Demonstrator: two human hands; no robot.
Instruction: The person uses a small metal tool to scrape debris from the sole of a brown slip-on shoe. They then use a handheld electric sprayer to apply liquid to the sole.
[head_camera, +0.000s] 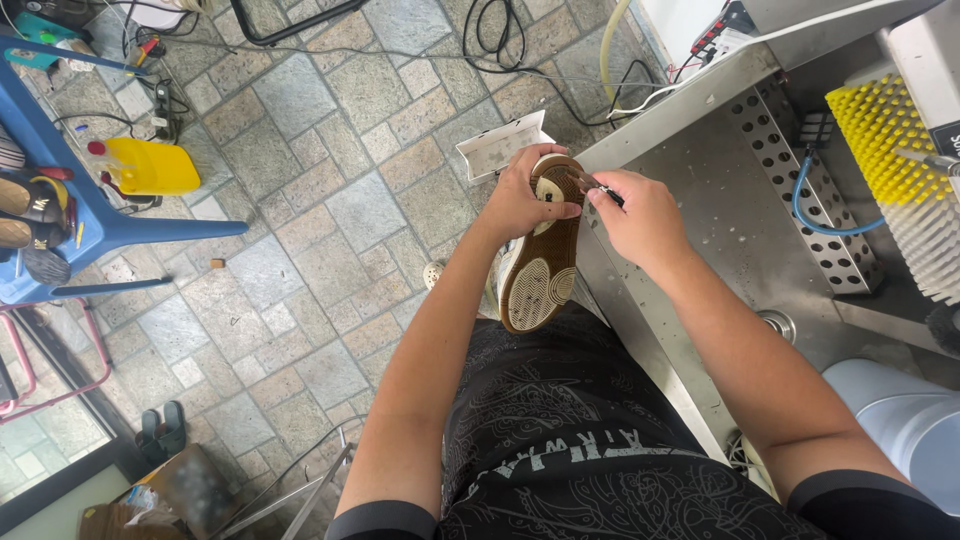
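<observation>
Brown and cream rubber marks the sole of the one shoe (541, 270) that is held sole-up above the lap, at the edge of the steel sink (720, 190). The shoe is gripped near its toe end by the left hand (522, 200), whose fingers are curled round the far side while the thumb is laid flat across the sole. A small dark tool (598, 188) is pinched between the closed thumb and fingertips of the right hand (640, 215), and its tip is pressed to the sole just beside the left thumb; what kind of tool it is cannot be told.

One yellow brush head (880, 130) is seen at the right of the sink, with one blue hose (815, 205) curved beside a perforated steel strip. One drain (778, 322) is set in the basin, which is otherwise seen bare. One pale round bucket (900, 420) is partly shown at the lower right; its contents are hidden.

On the stone-tiled floor (300, 230), one yellow jug (155, 167) with a red cap is stood near a blue rack (70, 190), on which several shoes are kept. One pair of dark sandals (162, 430) is left at the lower left.
</observation>
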